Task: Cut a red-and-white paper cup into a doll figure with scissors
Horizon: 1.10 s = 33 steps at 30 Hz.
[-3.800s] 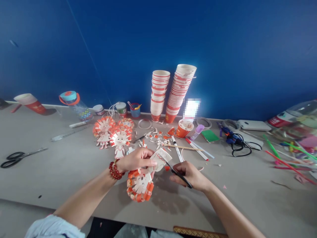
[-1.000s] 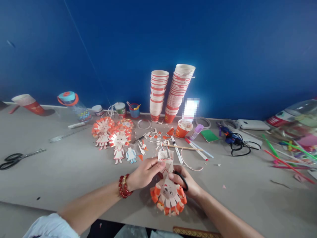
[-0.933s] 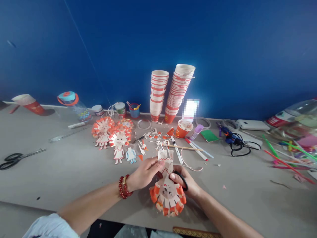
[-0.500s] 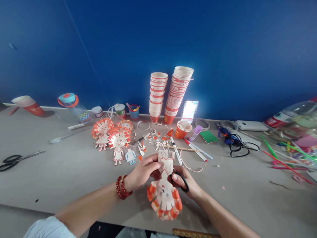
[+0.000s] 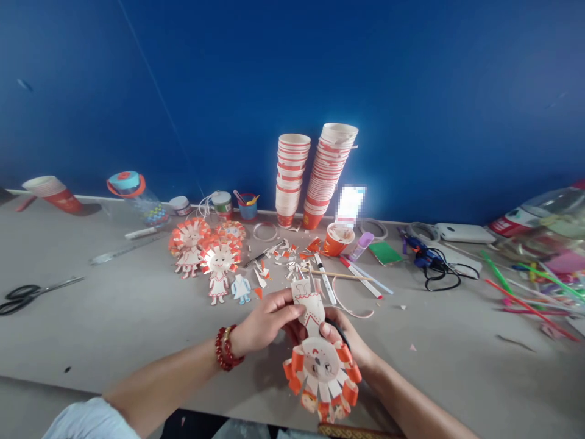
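Observation:
Head down toward me, a paper-cup doll (image 5: 320, 360) has a round drawn face, curled orange-and-white strips around it and a body outlined in red. My left hand (image 5: 269, 318) pinches the edge of its body. Black-handled scissors (image 5: 337, 332) are looped on my right hand (image 5: 350, 335), whose thumb lies by the doll's neck. The blades point away from me, partly hidden behind the paper. To the left lie similar dolls (image 5: 220, 263) and a small blue-outlined dress cutout (image 5: 241, 289).
Paper scraps (image 5: 297, 267) and markers (image 5: 325, 279) lie beyond my hands. Two tall cup stacks (image 5: 292, 177) stand by the blue wall. A glue gun (image 5: 418, 250) with a coiled cord is at right, other scissors (image 5: 27, 296) at far left.
The doll's head has swung to the right and turned, and its body now tilts. My right thumb has shifted onto the paper near the neck. The table items have stayed put.

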Tool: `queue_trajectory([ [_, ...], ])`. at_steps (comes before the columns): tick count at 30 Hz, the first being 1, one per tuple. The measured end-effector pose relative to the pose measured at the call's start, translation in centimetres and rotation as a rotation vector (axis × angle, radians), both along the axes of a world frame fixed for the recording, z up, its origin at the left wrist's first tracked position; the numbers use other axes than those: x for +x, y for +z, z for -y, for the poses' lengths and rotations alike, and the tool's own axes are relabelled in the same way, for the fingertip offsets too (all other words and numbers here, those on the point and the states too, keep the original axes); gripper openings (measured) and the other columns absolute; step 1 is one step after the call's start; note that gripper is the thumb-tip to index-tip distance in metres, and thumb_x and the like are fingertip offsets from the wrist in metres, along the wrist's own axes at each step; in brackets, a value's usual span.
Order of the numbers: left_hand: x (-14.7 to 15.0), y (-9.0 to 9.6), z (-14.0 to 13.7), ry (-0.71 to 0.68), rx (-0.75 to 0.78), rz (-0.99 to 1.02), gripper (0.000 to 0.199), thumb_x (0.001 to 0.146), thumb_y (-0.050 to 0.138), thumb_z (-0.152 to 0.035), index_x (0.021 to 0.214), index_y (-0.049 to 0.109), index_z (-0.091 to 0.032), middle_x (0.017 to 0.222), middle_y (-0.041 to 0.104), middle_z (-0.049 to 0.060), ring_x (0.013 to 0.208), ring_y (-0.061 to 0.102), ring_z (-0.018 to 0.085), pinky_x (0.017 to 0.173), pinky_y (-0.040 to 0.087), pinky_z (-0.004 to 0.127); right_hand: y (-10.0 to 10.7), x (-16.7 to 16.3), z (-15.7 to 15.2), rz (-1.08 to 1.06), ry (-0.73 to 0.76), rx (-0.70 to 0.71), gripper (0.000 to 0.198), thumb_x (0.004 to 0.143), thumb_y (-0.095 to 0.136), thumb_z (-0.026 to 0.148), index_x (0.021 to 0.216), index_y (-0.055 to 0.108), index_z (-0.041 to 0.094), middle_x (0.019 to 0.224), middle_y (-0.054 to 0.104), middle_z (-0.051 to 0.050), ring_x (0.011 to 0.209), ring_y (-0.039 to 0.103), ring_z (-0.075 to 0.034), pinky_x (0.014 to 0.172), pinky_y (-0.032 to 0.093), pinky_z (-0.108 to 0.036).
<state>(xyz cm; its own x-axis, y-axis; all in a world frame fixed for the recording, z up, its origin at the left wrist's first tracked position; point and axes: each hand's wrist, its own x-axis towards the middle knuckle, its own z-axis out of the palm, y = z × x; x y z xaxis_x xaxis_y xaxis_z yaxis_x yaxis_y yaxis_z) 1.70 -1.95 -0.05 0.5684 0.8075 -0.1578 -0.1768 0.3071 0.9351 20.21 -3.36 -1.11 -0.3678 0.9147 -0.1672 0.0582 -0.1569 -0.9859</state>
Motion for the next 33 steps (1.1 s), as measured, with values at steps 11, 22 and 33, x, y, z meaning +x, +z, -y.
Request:
queue_trajectory([
  [11,0.1,-0.2,-0.1,-0.011,-0.025,0.034,0.027,0.086,0.055,-0.035,0.101,0.062,-0.014,0.068,0.065,0.005,0.057,0.063,0.013,0.054,0.052,0.023,-0.7,0.0,0.4,-0.054,-0.07,-0.046,0.062,0.056,0.064,0.076,0.073,0.063,0.017,0.066,0.061,-0.005,0.061,0.053,-0.019,0.058,0.047,-0.03],
  [22,0.2,-1.0,-0.3,-0.027,-0.252,0.208,0.021,0.082,0.062,-0.029,0.095,0.062,-0.012,0.065,0.068,0.006,0.053,0.064,0.012,0.052,0.052,0.02,-0.3,-0.5,0.5,-0.179,-0.014,-0.094,0.058,0.057,0.065,0.074,0.069,0.06,0.017,0.057,0.058,-0.004,0.057,0.054,-0.019,0.057,0.048,-0.029],
  [33,0.0,-0.4,-0.2,-0.105,-0.35,0.294,0.023,0.08,0.065,-0.026,0.096,0.063,-0.009,0.072,0.068,0.007,0.052,0.065,0.012,0.052,0.053,0.021,-0.3,0.4,-0.8,-0.225,0.319,-0.006,0.046,0.076,0.061,0.056,0.069,0.065,0.011,0.062,0.058,-0.003,0.055,0.05,-0.013,0.056,0.043,-0.024],
])
